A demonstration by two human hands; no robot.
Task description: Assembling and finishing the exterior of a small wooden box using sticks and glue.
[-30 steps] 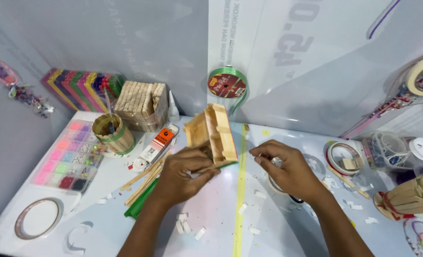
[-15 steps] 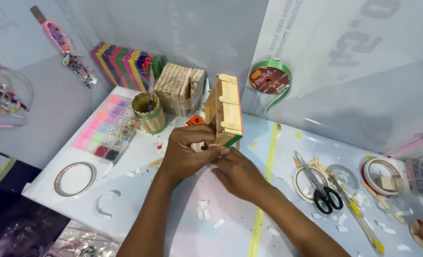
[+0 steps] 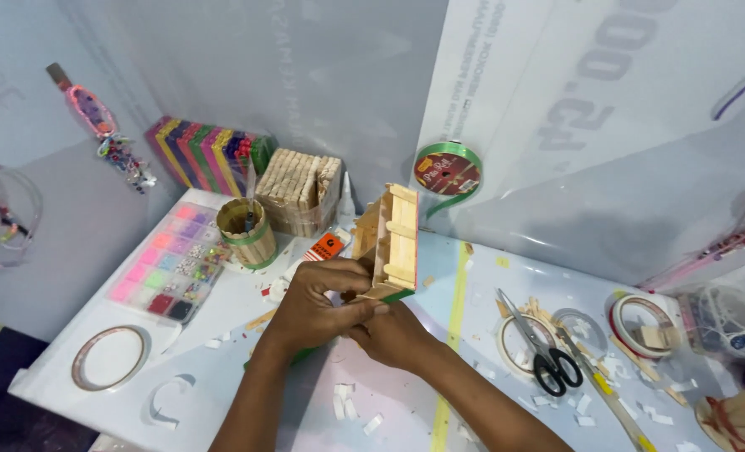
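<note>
A small model made of wooden craft sticks [image 3: 394, 237] stands tilted up on its green base, over the white table [image 3: 238, 335]. My left hand [image 3: 318, 303] grips its lower left side, fingers curled over the sticks. My right hand [image 3: 393, 333] is tucked under the model's bottom edge, pressed against my left hand and holding the base. Loose craft sticks lie under my left wrist, mostly hidden.
A stick-built cup [image 3: 248, 232], a bundle of sticks [image 3: 299, 190] and coloured sheets [image 3: 209, 154] stand at the back. A bead tray [image 3: 171, 266] and tape ring [image 3: 109, 357] lie left. Scissors [image 3: 538, 350], tape rolls [image 3: 642, 323], a green ribbon spool [image 3: 446, 173] are on the right.
My right hand came in from the right and joined the left at the model. The model has been raised and tilted upright. The view swung left.
</note>
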